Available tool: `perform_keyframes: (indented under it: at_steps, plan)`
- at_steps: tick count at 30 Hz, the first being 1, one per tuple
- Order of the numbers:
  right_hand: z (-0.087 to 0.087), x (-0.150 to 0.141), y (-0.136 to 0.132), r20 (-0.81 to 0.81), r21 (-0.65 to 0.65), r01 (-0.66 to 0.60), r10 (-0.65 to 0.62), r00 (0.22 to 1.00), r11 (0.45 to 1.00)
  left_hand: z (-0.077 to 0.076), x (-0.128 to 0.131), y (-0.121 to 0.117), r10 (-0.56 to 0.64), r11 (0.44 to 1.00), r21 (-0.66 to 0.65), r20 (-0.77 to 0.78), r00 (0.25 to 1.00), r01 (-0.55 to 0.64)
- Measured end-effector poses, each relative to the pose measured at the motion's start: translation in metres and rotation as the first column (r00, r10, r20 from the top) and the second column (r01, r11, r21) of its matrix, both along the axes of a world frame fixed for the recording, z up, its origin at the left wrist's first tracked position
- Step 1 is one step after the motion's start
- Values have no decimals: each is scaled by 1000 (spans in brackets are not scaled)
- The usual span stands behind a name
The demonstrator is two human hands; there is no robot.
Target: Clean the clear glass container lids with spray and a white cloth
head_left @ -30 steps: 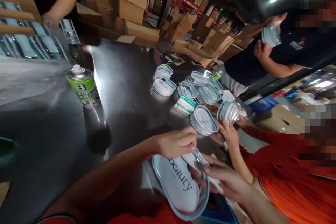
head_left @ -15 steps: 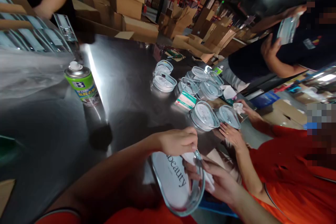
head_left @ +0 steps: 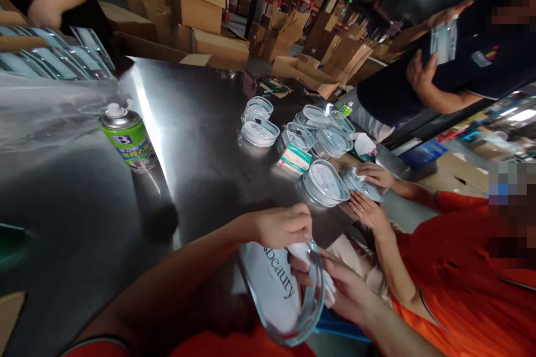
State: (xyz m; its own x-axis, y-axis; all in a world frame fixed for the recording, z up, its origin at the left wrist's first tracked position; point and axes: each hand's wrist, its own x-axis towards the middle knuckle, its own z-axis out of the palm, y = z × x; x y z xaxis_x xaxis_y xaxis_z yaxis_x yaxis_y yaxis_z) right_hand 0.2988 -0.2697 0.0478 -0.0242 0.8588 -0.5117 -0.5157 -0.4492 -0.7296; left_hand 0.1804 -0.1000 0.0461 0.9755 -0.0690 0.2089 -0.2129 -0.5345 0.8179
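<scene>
A clear oval box (head_left: 268, 284) with a white panel and dark lettering ending in "beauty" is held tilted in front of me. My left hand (head_left: 287, 225) has its fingers curled closed at the box's upper end. My right hand (head_left: 349, 290) grips the right side wall, and some of its fingers show through the clear plastic. A white cloth (head_left: 329, 289) is bunched between the right hand and the wall. Another white piece of it shows just below my left fingers. The left fingertips are partly hidden.
Several oval boxes (head_left: 326, 181) and a green-and-white carton (head_left: 295, 160) stand ahead on the metal table (head_left: 201, 139). A green spray can (head_left: 128, 139) is at left. A co-worker in orange (head_left: 448, 251) wipes a box at right; another person (head_left: 422, 72) stands behind.
The orange-clad co-worker's hand with the white wipe has moved left onto their box. The standing person's held box has shifted left and down in view. My hands keep nearly the same grip.
</scene>
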Motion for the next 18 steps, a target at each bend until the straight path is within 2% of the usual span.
perform_keyframes:
  at_steps: [3,6,8,9,10,11,12,13,14,15,16,18]
  plan:
    - [-4,4,-1,69,-29,-28,30,997,999,-3,0,0,-44,998,-32,31,999,45]
    - [4,10,1,303,-61,-100,114,946,993,-3,-1,3,13,998,-67,40,999,-10]
    - [10,14,9,550,-11,-45,44,834,999,1,-3,9,99,992,-83,67,993,-94]
    - [11,16,15,672,76,30,-73,737,997,3,-4,12,145,986,-94,85,986,-137]
    - [10,19,22,757,207,116,-234,610,971,5,-5,15,205,974,-121,91,975,-193]
    - [7,22,31,785,356,192,-404,469,914,6,-6,19,277,951,-161,80,957,-262]
    - [3,26,42,753,494,258,-557,350,830,7,-7,23,353,919,-204,50,934,-336]
    - [-1,31,54,685,598,321,-676,270,734,7,-7,27,426,879,-240,7,905,-412]
    - [-5,35,67,604,665,382,-763,230,642,7,-7,33,495,832,-267,-39,868,-487]
    - [-8,40,79,528,695,436,-818,230,572,7,-7,40,555,784,-283,-76,828,-552]
    - [-8,44,91,461,705,479,-851,251,523,7,-7,48,610,737,-293,-102,786,-609]
    - [-4,49,111,362,720,510,-881,304,471,11,-8,69,705,635,-323,-130,697,-702]
